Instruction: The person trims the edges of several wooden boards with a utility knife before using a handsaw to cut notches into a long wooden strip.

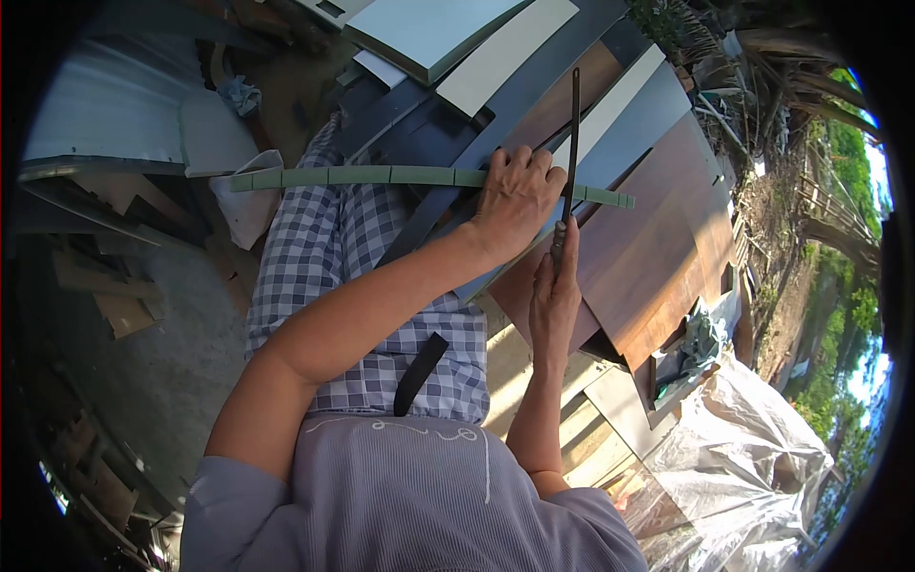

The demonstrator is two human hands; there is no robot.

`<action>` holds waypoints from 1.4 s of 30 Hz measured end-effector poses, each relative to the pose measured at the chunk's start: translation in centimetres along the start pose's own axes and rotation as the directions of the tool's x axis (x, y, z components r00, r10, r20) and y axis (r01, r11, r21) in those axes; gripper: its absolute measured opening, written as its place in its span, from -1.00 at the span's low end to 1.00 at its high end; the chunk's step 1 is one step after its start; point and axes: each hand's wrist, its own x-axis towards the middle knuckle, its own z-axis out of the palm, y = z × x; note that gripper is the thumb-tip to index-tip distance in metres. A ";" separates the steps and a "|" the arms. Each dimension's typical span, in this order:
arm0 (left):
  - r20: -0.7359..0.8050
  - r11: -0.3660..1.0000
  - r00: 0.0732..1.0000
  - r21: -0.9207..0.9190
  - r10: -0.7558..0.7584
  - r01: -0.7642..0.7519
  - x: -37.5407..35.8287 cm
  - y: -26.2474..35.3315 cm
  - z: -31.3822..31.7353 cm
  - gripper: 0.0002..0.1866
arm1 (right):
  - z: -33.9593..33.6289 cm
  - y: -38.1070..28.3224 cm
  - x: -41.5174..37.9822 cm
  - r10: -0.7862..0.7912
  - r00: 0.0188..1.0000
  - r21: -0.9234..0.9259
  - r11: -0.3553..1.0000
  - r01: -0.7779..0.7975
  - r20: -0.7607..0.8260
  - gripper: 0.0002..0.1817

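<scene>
My left hand (519, 200) is closed over a long, slightly curved green strip (391, 175), which is crossed by several dark lines at intervals. The strip reaches left over my checked trousers (362, 224) and sticks out to the right past my fingers. In my right hand (557, 291) is a narrow dark hacksaw blade (575, 124), held upright by its wrapped lower end. The blade has a small hole at its tip and crosses the strip just right of my left fingers.
Stacked boards lie ahead: a pale panel (419, 33), a cream plank (505, 57), and brown sheets (658, 229). Clear plastic sheeting (743, 448) covers something at lower right. A light metal sheet (114, 114) stands at left beside a whitish bag (255, 210).
</scene>
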 end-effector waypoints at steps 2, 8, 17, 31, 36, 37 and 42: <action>0.008 1.000 1.000 0.009 0.002 -0.002 0.0 0.0 0.0 -0.92 | 0.1 0.0 0.6 -0.014 1.000 0.005 1.000 0.014 -0.002 -0.41; 0.011 1.000 1.000 0.000 -0.011 0.011 0.0 0.1 0.0 -0.91 | 0.0 1.3 -2.5 0.071 0.997 0.000 0.997 -0.071 0.018 -0.42; 0.063 1.000 0.998 0.003 -0.002 0.002 0.0 0.0 -0.1 -0.82 | -2.6 2.1 -5.0 0.225 0.972 0.119 0.969 -0.216 -0.070 -0.37; 0.046 1.000 0.999 0.000 -0.013 0.013 0.0 0.0 0.0 -0.78 | -2.2 3.5 -3.0 0.205 0.979 -0.003 0.979 -0.205 -0.010 -0.37; 0.035 1.000 0.999 -0.017 -0.008 0.009 0.0 -0.1 0.0 -0.78 | -1.9 4.3 -1.9 0.106 0.994 -0.062 0.992 -0.107 -0.028 -0.38; 0.035 1.000 0.999 -0.013 -0.008 0.008 0.0 0.0 0.0 -0.79 | -1.8 4.1 -1.4 0.106 0.994 -0.063 0.992 -0.108 -0.028 -0.38; 0.036 1.000 0.999 0.001 -0.009 0.009 0.0 0.0 -0.2 -0.84 | -1.4 2.6 1.5 0.051 0.998 -0.036 0.998 -0.052 -0.043 -0.39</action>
